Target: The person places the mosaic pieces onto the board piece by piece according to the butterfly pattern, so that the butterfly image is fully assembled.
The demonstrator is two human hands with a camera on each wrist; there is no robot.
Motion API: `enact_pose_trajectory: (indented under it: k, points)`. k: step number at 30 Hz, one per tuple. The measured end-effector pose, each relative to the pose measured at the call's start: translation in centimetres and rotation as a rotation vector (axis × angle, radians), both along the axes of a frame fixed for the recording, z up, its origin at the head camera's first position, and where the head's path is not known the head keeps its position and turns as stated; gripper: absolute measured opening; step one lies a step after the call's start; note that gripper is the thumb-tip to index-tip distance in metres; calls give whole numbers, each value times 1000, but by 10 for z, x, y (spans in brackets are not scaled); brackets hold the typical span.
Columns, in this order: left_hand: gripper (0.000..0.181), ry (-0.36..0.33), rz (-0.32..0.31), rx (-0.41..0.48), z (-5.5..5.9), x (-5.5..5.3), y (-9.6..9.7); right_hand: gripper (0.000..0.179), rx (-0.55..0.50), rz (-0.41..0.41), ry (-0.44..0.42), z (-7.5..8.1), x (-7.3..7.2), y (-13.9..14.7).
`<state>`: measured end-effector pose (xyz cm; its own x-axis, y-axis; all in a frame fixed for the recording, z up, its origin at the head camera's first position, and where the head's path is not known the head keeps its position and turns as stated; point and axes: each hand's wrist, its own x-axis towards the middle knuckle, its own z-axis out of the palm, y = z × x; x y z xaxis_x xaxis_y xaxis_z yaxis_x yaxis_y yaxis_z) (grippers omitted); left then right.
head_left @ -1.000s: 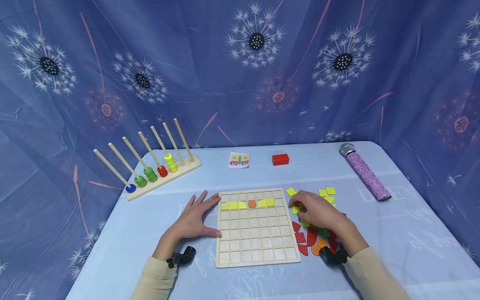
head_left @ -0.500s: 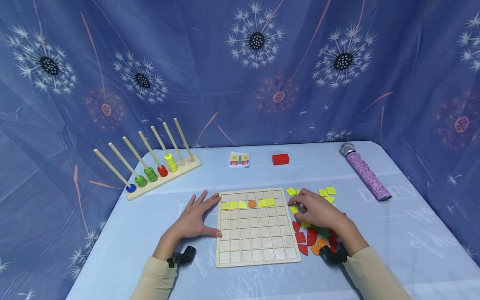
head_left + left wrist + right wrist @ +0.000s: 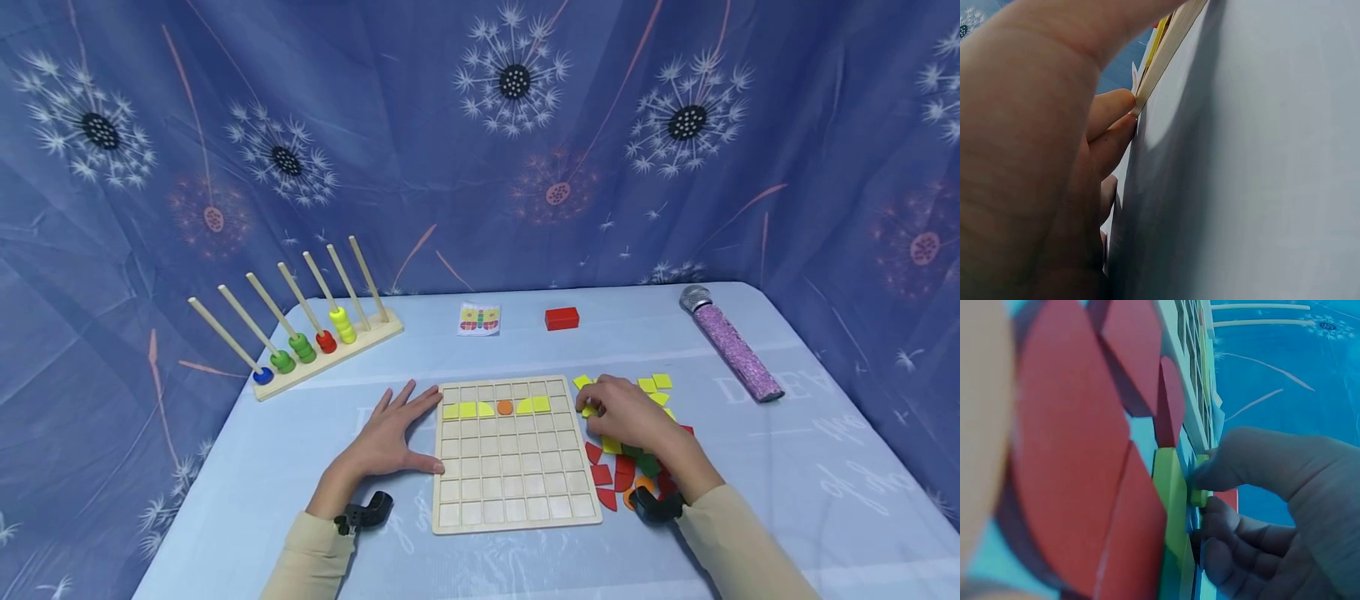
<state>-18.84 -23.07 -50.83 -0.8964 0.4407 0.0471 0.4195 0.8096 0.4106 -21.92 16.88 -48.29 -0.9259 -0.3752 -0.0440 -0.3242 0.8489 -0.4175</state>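
A square wooden grid board (image 3: 510, 486) lies on the table. Its second row from the far side holds several yellow tiles (image 3: 467, 410) and one orange disc (image 3: 505, 407). My left hand (image 3: 390, 437) lies with fingers spread at the board's left side, fingertip and thumb touching its edge. Just right of the board, my right hand (image 3: 626, 412) pinches a small yellow tile (image 3: 1200, 490) between thumb and fingers, low at the table. Most of that tile is hidden by the fingers, so its shape is unclear. Loose yellow tiles (image 3: 662, 381) lie around this hand.
Red pieces (image 3: 602, 475), green pieces (image 3: 648, 463) and orange discs lie under the right wrist. Further back are a peg stand with coloured rings (image 3: 330, 360), a butterfly picture card (image 3: 479, 320), a red block (image 3: 562, 318) and a glittery microphone (image 3: 735, 350).
The right hand has shifted slightly away from the body, its fingers moving the yellow tile a little toward the far side. The left hand and the board stay as they were.
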Motion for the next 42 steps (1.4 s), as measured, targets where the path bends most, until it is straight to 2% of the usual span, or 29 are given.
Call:
enact_pose_trajectory:
  k: [6,12,15,21,27,30,36,42]
  points:
    - [114,6,-4,11,1,0,0,24,-59,47,71,2,-6,-9]
    - [114,17,-1,22,-1,0,1,36,-100,47,4,2,-12,-21]
    - [114,11,-7,21,-3,0,2,34,-102,50,-18,2,-12,-24]
    - [114,-3,3,18,-2,1,4,26,-124,105,29,2,-14,-27]
    - [114,5,3,17,0,1,1,26,-150,147,52,0,-15,-28]
    - [115,7,2,19,0,0,1,24,-163,127,51,0,-15,-23]
    - [115,2,5,17,-1,0,1,22,-196,35,12,7,-16,-7]
    - [116,15,6,10,-1,0,1,24,-218,-33,-3,7,-26,9]
